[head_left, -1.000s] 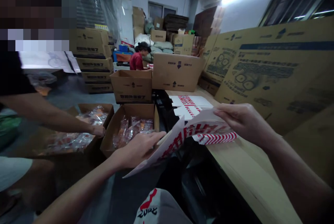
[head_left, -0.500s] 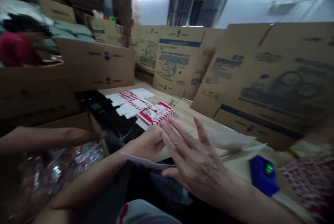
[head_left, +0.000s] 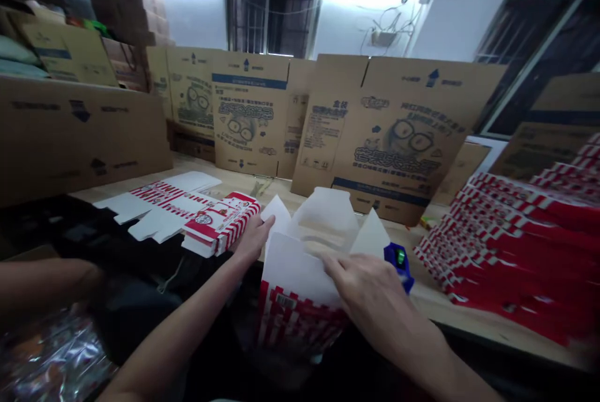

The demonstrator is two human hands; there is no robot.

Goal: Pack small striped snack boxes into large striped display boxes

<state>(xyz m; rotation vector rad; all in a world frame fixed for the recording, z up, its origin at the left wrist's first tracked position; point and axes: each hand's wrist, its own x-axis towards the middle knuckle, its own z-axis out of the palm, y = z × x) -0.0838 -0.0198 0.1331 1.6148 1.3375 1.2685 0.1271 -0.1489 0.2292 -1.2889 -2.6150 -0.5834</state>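
Note:
A red-and-white striped carton (head_left: 300, 311) stands upright in front of me below the table edge, with its white top flaps spread. My right hand (head_left: 370, 283) is closed on the carton's right side, its fingers bent over the top edge. At the left flap, my left hand (head_left: 253, 239) grips the carton with the thumb showing; its other fingers are mostly hidden. Just left of that hand lies a stack of flat striped cartons (head_left: 222, 221), and beside it are white unfolded cartons (head_left: 162, 202).
Another person's arm (head_left: 47, 283) reaches in from the left above clear plastic packets (head_left: 51, 352). A blue tape dispenser (head_left: 400, 267) is behind my right hand. Piles of flat red cartons (head_left: 515, 252) fill the right. Large brown cardboard boxes (head_left: 389, 139) line the table's back.
My view has turned right. The carton now stands open between my hands, which have moved apart to its two sides; before, they were close together over a white flap.

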